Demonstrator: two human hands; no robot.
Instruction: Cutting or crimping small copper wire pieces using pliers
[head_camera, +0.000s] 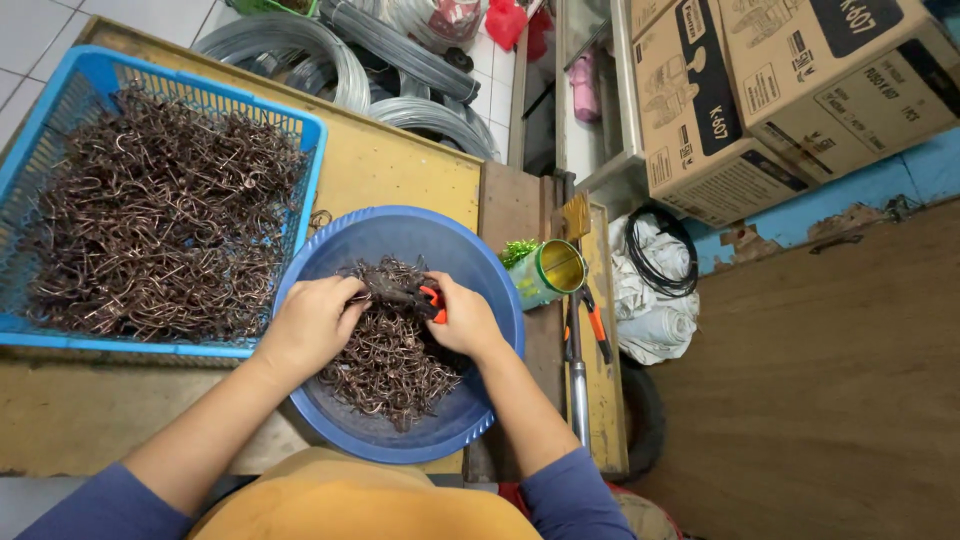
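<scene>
A cluttered workshop with a worn yellow tabletop (400, 165). Right hand (462, 318) closed on orange-handled pliers (425, 297); left hand (312, 322) pinches brown bent-wire hooks (390, 360) in a round blue plastic basin (480, 270). The blue plastic basket (60, 90) beside it remains heaped.

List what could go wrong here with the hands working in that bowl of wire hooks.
1. The left hand is bare among the tangled wire hooks; the ends might prick the fingers.
2. The right hand grips orange-handled pliers close to the left fingers, so a pinch seems possible.
3. The blue bowl appears to overhang the table edge and could tip.
</scene>
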